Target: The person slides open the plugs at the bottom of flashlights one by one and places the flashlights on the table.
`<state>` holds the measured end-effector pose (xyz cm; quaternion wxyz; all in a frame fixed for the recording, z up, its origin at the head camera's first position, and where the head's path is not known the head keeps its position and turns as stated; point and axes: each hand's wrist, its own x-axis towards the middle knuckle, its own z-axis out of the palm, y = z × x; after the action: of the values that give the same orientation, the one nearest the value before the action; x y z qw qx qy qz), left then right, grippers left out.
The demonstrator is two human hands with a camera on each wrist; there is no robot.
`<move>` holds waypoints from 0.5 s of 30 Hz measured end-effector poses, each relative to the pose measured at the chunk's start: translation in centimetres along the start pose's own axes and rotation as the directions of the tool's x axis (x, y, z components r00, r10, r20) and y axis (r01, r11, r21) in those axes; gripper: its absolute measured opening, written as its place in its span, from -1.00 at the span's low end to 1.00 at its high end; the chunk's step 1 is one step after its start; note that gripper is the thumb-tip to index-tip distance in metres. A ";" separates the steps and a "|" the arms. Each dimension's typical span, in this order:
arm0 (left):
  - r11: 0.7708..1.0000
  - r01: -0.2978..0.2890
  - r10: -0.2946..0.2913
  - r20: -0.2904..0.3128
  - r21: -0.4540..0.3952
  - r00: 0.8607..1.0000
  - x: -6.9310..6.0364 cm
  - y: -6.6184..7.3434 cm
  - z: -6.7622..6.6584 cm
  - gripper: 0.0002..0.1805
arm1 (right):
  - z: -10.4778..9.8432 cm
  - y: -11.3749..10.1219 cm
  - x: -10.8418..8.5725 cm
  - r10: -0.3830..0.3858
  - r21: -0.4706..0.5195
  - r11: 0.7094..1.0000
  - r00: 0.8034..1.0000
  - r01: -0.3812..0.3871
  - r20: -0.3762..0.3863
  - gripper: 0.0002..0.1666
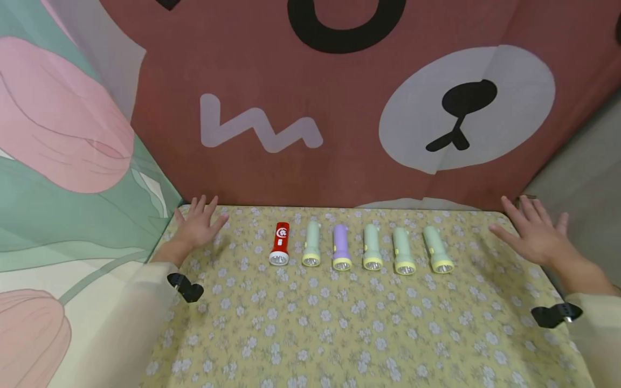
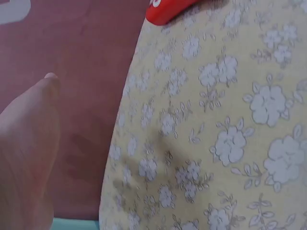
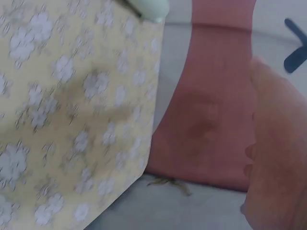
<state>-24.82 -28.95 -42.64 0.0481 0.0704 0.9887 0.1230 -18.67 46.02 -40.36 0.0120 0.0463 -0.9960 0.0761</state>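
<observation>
Spreading its fingers wide, the left grip (image 1: 198, 223), a bare hand, is at the far left corner of the bench (image 1: 339, 318) and has hold of nothing. The right grip (image 1: 536, 234), also a bare hand, is at the far right corner with its fingers splayed, likewise holding nothing. Whether either one touches the flowered yellow cover, I cannot tell.

Between the two, well apart from both, six flashlights lie in a row, lens ends toward the person. The red flashlight (image 1: 284, 247), with a white head, is at the left end and nearest the left grip, off to its right. Beside it lies a pale green flashlight (image 1: 312, 240), then the purple flashlight (image 1: 341, 242), followed by three more pale green ones: the fourth flashlight (image 1: 371, 242), the fifth flashlight (image 1: 402, 248) and the sixth flashlight (image 1: 435, 247). These five have yellow rims round their heads. The sixth, slanting with its head to the right, is nearest the right grip, off to its left.

In the left wrist view only part of the red one shows, at the top edge; in the right wrist view a pale green end shows at the top. Each wrist wears a black band.
</observation>
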 end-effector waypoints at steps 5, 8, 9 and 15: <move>0.999 -0.029 0.029 0.002 -0.033 1.000 -0.1 1.5 -0.7 -0.15 | -0.6 -2.4 0.5 -0.049 0.033 0.998 0.999 0.049 0.004 -0.03; 0.998 -0.046 0.046 -0.007 -0.038 0.999 -0.1 2.2 -0.7 -0.14 | -0.6 -4.0 0.9 -0.080 0.037 0.996 0.997 0.080 0.009 -0.04; 0.998 -0.050 0.050 -0.009 -0.037 0.999 -0.1 2.5 -0.6 -0.14 | -0.6 -4.5 1.1 -0.090 0.041 0.995 0.996 0.090 0.008 -0.04; 0.998 -0.057 0.056 -0.021 -0.023 0.998 -0.2 3.6 -0.4 -0.18 | -0.4 -7.8 1.9 -0.172 0.063 0.983 0.985 0.172 -0.003 -0.08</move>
<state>-24.21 -25.60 -41.38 0.0352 0.0965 0.9853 0.1364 -19.78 38.22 -38.78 0.0159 0.1328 -0.9853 0.1058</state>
